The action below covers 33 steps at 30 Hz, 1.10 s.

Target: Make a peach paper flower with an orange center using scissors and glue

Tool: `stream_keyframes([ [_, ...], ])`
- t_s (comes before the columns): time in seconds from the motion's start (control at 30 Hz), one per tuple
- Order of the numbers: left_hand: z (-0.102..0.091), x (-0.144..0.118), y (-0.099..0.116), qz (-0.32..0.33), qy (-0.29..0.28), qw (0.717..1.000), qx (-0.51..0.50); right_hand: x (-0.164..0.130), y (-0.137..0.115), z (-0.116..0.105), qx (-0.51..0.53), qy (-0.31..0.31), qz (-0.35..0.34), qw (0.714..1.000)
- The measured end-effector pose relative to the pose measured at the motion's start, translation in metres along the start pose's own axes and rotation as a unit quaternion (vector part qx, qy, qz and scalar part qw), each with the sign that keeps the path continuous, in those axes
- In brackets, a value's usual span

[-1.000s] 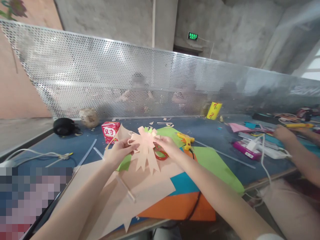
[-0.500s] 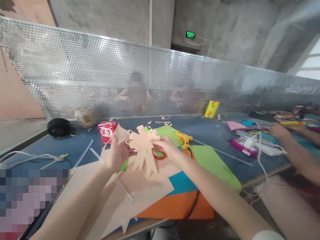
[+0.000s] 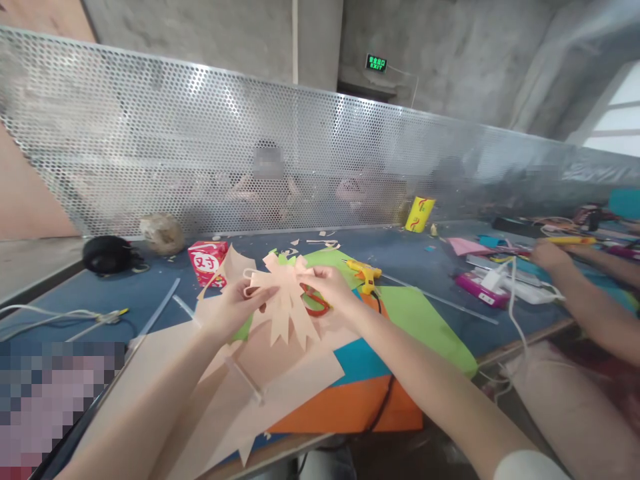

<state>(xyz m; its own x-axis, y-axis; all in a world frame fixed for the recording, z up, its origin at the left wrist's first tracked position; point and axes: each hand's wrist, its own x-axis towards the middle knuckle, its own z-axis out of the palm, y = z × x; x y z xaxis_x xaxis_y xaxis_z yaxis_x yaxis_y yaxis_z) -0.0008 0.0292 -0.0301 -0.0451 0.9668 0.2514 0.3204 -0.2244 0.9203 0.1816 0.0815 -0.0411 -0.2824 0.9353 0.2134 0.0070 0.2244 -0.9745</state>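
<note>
A cream paper bow (image 3: pixel 285 287) with looped petals and notched tails hangs between my two hands, above sheets of the same paper. My left hand (image 3: pixel 237 303) pinches its left side, thumb on top. At the upper right edge, the fingertips of my right hand (image 3: pixel 327 287) grip a loop. Red-handled scissors (image 3: pixel 316 303) lie behind the bow, partly hidden by it. Under my forearms spread a cream paper sheet (image 3: pixel 220 413), an orange sheet (image 3: pixel 350 407) and a green sheet (image 3: pixel 425 320). A clear glue stick (image 3: pixel 245 380) rests on the cream paper.
A yellow glue gun (image 3: pixel 365 273) lies right of my hands. A red box (image 3: pixel 207 263), a black round object (image 3: pixel 107 255) and a yellow roll (image 3: pixel 420 213) stand farther back. At right are a power strip (image 3: pixel 530 290) and another person's hand (image 3: pixel 547 260). A perforated metal screen (image 3: pixel 200 153) borders the table.
My left hand has turned from an open, supporting pose to a pinch with the thumb over the bow. The bow has tilted, its tails showing more plainly. The camera view has shifted slightly.
</note>
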Motion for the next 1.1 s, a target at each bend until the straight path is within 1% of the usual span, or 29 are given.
stream_keyframes([
  [0.1,-0.015,0.002,0.002,0.03,0.024,0.999,0.034,0.008,0.002,-0.009,-0.007,0.028,-0.006,1.0],
  [0.17,-0.029,0.003,0.003,0.041,0.067,0.995,0.064,0.014,0.005,-0.018,-0.014,0.051,-0.006,0.999],
  [0.2,-0.035,0.004,0.003,0.041,0.096,0.991,0.086,0.018,0.007,-0.021,-0.02,0.058,-0.003,0.998],
  [0.3,-0.048,0.006,-0.001,0.033,0.13,0.974,0.184,0.025,0.011,-0.03,-0.053,0.067,0.009,0.996],
  [0.37,-0.049,0.007,-0.006,0.036,0.133,0.953,0.268,0.026,0.013,-0.033,-0.093,0.064,0.02,0.993],
  [0.47,-0.045,0.01,-0.016,0.041,0.105,0.924,0.365,0.025,0.011,-0.036,-0.173,0.043,0.048,0.983],
  [0.6,-0.041,0.012,-0.023,0.043,0.062,0.901,0.427,0.02,0.006,-0.035,-0.275,-0.01,0.098,0.956],
  [0.67,-0.043,0.012,-0.021,0.046,0.071,0.891,0.446,0.018,0.003,-0.034,-0.316,-0.024,0.112,0.942],
  [0.73,-0.049,0.011,-0.018,0.032,0.127,0.876,0.464,0.017,0.001,-0.034,-0.356,-0.02,0.114,0.927],
  [0.8,-0.057,0.011,-0.015,0.001,0.206,0.857,0.473,0.017,0.0,-0.036,-0.395,-0.002,0.107,0.912],
  [0.83,-0.061,0.011,-0.016,-0.017,0.231,0.851,0.471,0.017,0.0,-0.037,-0.413,0.009,0.103,0.905],
  [0.87,-0.064,0.012,-0.016,-0.031,0.237,0.853,0.464,0.017,0.0,-0.037,-0.429,0.02,0.099,0.898],
  [0.9,-0.067,0.012,-0.018,-0.04,0.23,0.86,0.453,0.017,0.001,-0.038,-0.444,0.03,0.095,0.891],
  [0.97,-0.072,0.013,-0.021,-0.041,0.227,0.877,0.422,0.017,0.001,-0.039,-0.466,0.045,0.082,0.88],
  [1.03,-0.073,0.013,-0.021,-0.024,0.259,0.888,0.378,0.016,0.0,-0.039,-0.479,0.054,0.066,0.874],
  [1.1,-0.074,0.013,-0.019,0.001,0.313,0.896,0.314,0.016,-0.001,-0.039,-0.484,0.057,0.05,0.872],
])
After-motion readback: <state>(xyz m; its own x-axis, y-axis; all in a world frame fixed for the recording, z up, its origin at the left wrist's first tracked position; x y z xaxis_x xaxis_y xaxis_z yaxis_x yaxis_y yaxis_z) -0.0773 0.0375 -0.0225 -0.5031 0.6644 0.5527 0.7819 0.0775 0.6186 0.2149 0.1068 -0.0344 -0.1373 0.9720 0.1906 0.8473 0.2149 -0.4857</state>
